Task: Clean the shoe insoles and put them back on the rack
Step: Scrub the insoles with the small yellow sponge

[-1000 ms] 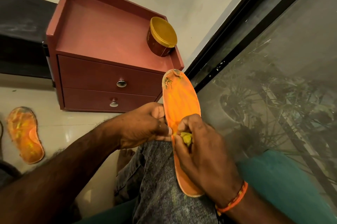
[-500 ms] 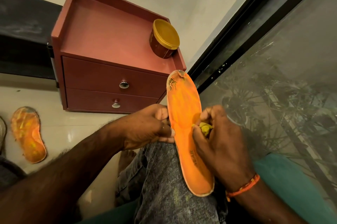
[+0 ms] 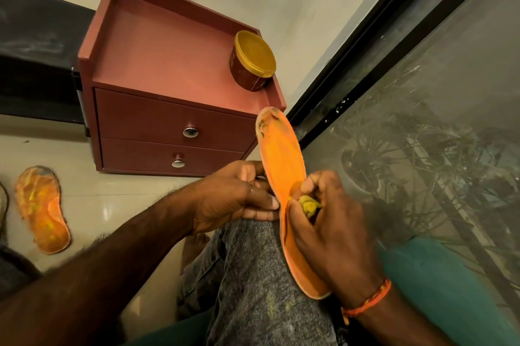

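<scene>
Now, left to right:
Floor insole (image 3: 42, 209): lies at 9 o'clock, dirty and not cleaned yet.
Left hand (image 3: 233, 199): your fingers pinch the edge of the held insole (image 3: 281, 165) over your knee.
Right hand (image 3: 332, 233): your fingers are curled tight on a yellow wad (image 3: 308, 205), pressed on it.
Risk: push too hard and the thin insole could bend or slip out.
Hidden: no rack shows; the heel sits behind your hand.

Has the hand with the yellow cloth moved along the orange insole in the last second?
Yes. The right hand slid its yellow cloth up the insole, toward the toe end nearest the jar.
</scene>
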